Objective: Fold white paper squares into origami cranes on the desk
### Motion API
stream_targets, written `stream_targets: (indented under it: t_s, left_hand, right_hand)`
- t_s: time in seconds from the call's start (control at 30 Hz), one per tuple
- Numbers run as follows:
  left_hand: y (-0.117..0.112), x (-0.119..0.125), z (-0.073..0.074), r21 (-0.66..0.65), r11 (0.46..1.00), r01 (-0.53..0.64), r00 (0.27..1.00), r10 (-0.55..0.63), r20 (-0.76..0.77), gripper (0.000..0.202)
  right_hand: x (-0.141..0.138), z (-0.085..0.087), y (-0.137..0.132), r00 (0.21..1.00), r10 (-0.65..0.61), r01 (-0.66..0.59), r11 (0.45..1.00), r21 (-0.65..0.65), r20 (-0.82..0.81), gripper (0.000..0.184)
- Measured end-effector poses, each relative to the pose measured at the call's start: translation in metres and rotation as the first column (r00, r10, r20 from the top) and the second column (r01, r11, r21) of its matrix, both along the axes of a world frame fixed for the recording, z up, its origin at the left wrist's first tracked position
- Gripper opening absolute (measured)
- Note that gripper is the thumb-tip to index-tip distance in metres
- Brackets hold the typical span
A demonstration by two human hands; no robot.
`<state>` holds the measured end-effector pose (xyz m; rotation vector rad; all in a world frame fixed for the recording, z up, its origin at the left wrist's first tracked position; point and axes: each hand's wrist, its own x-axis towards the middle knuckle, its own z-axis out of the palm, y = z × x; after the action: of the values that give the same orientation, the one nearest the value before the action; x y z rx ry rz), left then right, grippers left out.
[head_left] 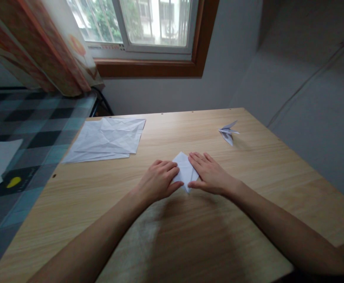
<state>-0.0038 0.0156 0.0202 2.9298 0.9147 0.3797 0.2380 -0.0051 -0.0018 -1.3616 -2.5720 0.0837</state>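
Observation:
A small folded white paper [185, 169], kite-shaped, lies on the wooden table [248, 184] in front of me. My left hand [159, 180] rests on its left side with fingers curled, fingertips pressing the paper down. My right hand [209, 173] lies flat on its right side, fingers stretched out together and thumb along the lower edge. Only the middle strip of the paper shows between the two hands.
A stack of creased white sheets [107, 139] lies at the table's far left. A finished folded paper figure [228, 132] sits at the far right. A bed with a checked cover [27, 137] adjoins the table's left edge. A window and curtain are behind.

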Motion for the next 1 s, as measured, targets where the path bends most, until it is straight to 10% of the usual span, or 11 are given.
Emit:
stream_targets:
  t_s: [0.2,0.47,1.0]
  left_hand:
    - [0.000,0.000,0.000,0.029,1.000,-0.002,0.999,0.003,-0.034,0.036]
    - [0.006,-0.007,-0.007,-0.104,0.994,0.031,0.992,-0.018,0.125,0.040]
    - [0.009,-0.005,-0.013,-0.064,0.994,-0.093,0.962,0.106,0.252,0.013]
  right_hand:
    - [0.011,0.004,0.013,0.963,-0.197,0.226,0.961,0.158,-0.182,0.043]
    - [-0.002,-0.001,0.006,0.963,0.180,-0.151,0.977,0.151,-0.202,0.025]
    - [0.002,-0.002,0.011,0.973,0.093,-0.060,0.986,0.159,-0.210,0.019]
